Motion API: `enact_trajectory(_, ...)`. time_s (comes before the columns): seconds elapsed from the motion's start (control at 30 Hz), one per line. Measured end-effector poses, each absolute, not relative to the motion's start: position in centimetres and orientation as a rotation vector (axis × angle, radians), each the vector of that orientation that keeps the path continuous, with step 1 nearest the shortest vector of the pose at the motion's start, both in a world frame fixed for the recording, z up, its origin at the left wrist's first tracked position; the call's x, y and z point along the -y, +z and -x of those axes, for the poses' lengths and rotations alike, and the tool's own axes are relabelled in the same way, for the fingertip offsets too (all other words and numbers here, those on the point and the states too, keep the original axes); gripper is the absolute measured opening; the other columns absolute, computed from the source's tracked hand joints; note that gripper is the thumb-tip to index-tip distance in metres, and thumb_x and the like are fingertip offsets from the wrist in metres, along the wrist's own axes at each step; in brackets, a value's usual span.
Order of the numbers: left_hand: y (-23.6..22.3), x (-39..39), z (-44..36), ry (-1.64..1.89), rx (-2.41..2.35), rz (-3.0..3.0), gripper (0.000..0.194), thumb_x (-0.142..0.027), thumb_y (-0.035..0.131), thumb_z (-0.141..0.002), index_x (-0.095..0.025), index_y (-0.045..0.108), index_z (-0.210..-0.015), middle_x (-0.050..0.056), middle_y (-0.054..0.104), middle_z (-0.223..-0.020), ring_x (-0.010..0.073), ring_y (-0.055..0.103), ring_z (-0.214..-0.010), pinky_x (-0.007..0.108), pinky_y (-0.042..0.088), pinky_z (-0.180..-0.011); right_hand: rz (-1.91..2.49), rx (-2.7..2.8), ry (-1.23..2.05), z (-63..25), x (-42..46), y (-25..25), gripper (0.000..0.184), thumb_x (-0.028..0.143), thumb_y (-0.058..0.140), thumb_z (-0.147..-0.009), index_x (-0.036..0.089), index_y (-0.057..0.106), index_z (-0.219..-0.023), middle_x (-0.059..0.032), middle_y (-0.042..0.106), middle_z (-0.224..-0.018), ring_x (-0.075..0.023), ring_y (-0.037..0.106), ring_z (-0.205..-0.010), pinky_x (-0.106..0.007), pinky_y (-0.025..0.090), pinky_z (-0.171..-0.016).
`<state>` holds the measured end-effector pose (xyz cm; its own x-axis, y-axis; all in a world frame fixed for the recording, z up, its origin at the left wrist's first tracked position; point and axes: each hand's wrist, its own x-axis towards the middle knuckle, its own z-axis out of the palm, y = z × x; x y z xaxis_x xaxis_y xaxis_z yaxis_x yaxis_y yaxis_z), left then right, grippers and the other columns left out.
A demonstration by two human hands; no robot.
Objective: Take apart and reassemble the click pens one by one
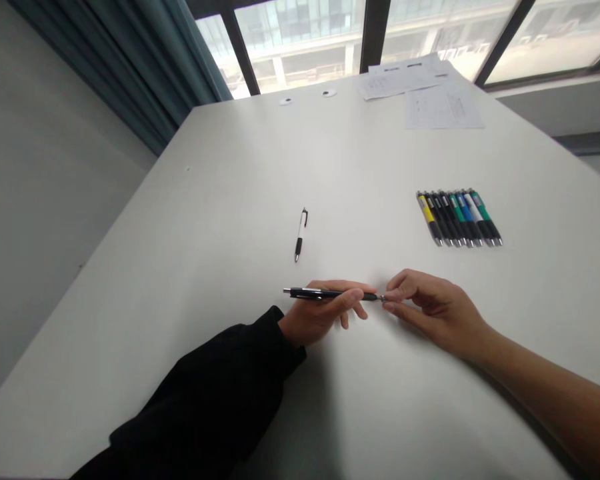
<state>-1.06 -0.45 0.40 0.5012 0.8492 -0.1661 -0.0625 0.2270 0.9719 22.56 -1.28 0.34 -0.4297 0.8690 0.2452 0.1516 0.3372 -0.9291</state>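
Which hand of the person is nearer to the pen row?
The right. In the picture, the right hand is below the pen row, with bare table between; the left hand is farther away, to its lower left.

No word, brand or number can be read in the head view. The loose white paper sheets (445, 110) at the far end of the smooth white table (230, 200) carry faint greyish lines of writing or print, too small and pale to make out. Tiny light marks show near the upper ends of several pens in the slanting row of multicoloured, dark-gripped pens (461, 219), though whether they are lettering cannot be told, and the long black pen with silvery ends (320, 293) shows nothing legible.
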Motion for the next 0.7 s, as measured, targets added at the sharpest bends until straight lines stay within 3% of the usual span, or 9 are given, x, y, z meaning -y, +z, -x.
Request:
enact_trajectory(0.27,0.12,0.39,1.13,0.806,-0.832,-1.081,0.041,-0.049,0.070,-0.090,-0.011,0.077,-0.103,0.008,0.072,-0.075,0.0104,0.060,-0.054,0.021,0.048,-0.047,1.012,1.736,1.204,-23.01,1.24,0.41,0.005,0.024,0.070,-0.092,0.023,0.067,-0.097,-0.0043,0.068,-0.086,-0.0176,0.062,-0.078,-0.031,0.052,-0.069)
enact_trajectory(0.43,-0.21,0.45,1.19,0.804,-0.763,-1.031,0.038,-0.047,0.069,-0.091,-0.012,0.076,-0.104,0.011,0.072,-0.087,0.0169,0.068,-0.071,0.022,0.052,-0.051,1.018,1.754,1.228,-22.97,1.25,0.50,0.006,0.027,0.069,-0.093,0.022,0.068,-0.095,-0.0044,0.068,-0.084,-0.0176,0.062,-0.075,-0.031,0.052,-0.068)
enact_trajectory(0.7,-0.46,0.57,1.20,0.736,-0.640,-0.947,0.037,-0.044,0.067,-0.094,-0.012,0.077,-0.109,0.017,0.076,-0.104,0.0220,0.072,-0.087,0.031,0.056,-0.072,1.047,1.808,1.256,-22.75,1.29,0.58,0.012,0.033,0.068,-0.094,0.021,0.069,-0.093,-0.0038,0.066,-0.079,-0.0174,0.060,-0.071,-0.031,0.050,-0.064)
